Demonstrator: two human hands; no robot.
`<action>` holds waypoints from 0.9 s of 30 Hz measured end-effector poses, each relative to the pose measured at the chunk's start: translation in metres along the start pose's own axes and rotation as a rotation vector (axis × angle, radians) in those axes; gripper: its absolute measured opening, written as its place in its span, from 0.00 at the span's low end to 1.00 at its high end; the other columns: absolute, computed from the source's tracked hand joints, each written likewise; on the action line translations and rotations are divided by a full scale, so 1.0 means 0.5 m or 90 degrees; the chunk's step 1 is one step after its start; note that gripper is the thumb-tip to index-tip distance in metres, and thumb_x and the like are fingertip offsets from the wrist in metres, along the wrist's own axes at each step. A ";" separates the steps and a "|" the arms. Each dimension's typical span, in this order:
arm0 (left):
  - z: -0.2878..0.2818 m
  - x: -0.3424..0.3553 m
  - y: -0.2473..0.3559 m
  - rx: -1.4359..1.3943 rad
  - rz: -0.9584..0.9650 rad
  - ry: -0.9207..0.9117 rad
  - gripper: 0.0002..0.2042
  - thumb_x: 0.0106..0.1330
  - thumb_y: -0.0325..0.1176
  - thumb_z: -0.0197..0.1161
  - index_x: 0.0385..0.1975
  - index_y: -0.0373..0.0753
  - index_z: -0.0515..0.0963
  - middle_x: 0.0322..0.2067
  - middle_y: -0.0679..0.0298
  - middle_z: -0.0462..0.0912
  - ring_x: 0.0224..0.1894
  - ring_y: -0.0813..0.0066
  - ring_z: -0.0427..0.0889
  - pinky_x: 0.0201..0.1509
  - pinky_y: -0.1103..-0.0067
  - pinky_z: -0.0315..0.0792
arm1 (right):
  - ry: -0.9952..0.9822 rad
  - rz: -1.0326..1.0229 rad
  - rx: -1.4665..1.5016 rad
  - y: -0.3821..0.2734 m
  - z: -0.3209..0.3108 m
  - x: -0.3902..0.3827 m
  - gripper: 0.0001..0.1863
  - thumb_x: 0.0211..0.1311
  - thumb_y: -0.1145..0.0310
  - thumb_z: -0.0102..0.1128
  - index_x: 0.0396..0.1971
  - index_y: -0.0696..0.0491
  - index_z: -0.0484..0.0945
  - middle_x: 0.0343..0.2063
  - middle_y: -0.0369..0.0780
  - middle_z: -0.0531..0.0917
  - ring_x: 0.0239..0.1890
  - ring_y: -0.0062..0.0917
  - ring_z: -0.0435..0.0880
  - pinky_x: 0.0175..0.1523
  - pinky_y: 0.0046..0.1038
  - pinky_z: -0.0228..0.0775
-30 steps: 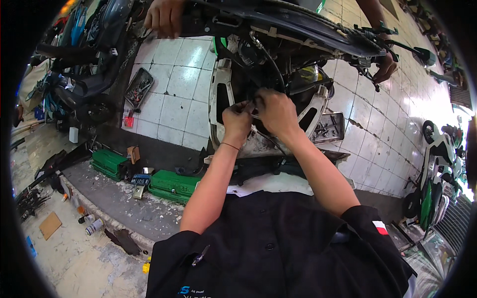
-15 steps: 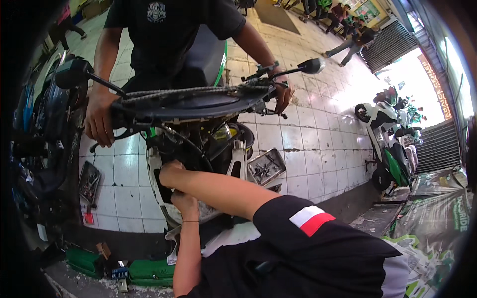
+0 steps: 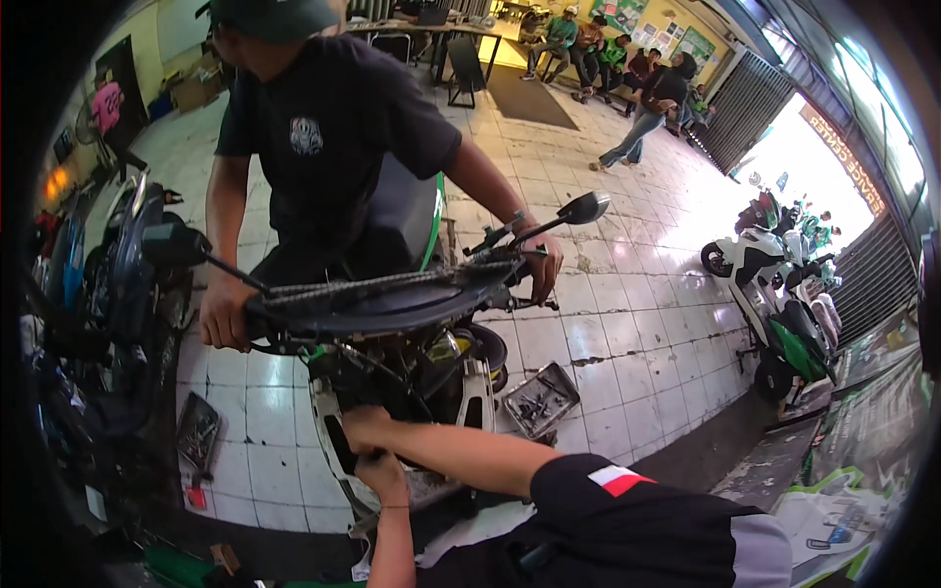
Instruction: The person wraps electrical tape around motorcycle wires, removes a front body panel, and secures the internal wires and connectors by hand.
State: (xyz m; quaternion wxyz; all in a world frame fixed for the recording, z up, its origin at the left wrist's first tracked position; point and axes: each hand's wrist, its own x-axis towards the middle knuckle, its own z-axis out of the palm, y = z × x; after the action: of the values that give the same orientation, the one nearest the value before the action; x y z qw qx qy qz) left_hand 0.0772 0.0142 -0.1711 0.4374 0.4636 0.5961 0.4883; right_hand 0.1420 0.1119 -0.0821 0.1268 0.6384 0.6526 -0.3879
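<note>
A motorcycle or scooter front end, stripped of its front panels, stands before me, with its handlebar (image 3: 392, 302) across the middle. My right hand (image 3: 366, 429) reaches across into the bared front frame (image 3: 477, 392), fingers curled down inside it. Just below, my left hand (image 3: 382, 475) is closed against the same spot, close to the right one. What the two hands hold there is hidden by the hands and shadow. A co-worker in a dark shirt (image 3: 323, 137) stands beyond the handlebar with a hand on each grip, head turned to the left.
A metal tray of small parts (image 3: 541, 400) lies on the tiles right of the frame, another dark tray (image 3: 199, 431) to the left. Motorcycles (image 3: 127, 245) line the left side. A white and green scooter (image 3: 769, 294) stands at right. People (image 3: 613, 59) sit along the far wall.
The view has tilted up, showing more of the room and the co-worker's cap. My hands stay at the frame, drawn closer together. A walking person at the back has moved left.
</note>
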 end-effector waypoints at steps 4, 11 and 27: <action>0.034 -0.022 0.062 0.042 0.010 -0.036 0.10 0.61 0.30 0.66 0.25 0.26 0.78 0.29 0.60 0.85 0.33 0.80 0.76 0.35 0.74 0.71 | 0.193 -0.025 0.060 0.056 0.017 -0.064 0.15 0.49 0.75 0.62 0.39 0.61 0.82 0.36 0.54 0.86 0.42 0.45 0.87 0.41 0.42 0.81; -0.019 0.007 0.069 -0.019 -0.090 -0.065 0.11 0.60 0.32 0.67 0.26 0.27 0.77 0.27 0.65 0.82 0.31 0.82 0.73 0.33 0.77 0.70 | 0.429 -0.132 0.264 0.073 0.058 -0.134 0.29 0.49 0.71 0.59 0.55 0.59 0.70 0.41 0.58 0.81 0.44 0.50 0.83 0.47 0.45 0.76; -0.027 0.063 0.130 -0.269 -0.347 -0.108 0.08 0.59 0.23 0.67 0.38 0.31 0.82 0.23 0.68 0.78 0.22 0.85 0.72 0.25 0.85 0.64 | 0.466 -0.155 0.223 0.168 0.085 -0.229 0.19 0.55 0.62 0.65 0.46 0.52 0.74 0.36 0.47 0.84 0.36 0.48 0.84 0.38 0.44 0.77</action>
State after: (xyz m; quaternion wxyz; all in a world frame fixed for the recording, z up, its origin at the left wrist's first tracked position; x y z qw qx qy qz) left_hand 0.0661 0.0489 -0.1073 0.6856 0.2257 0.5452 0.4263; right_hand 0.2234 -0.0105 -0.0639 -0.2701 0.6644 0.6494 -0.2529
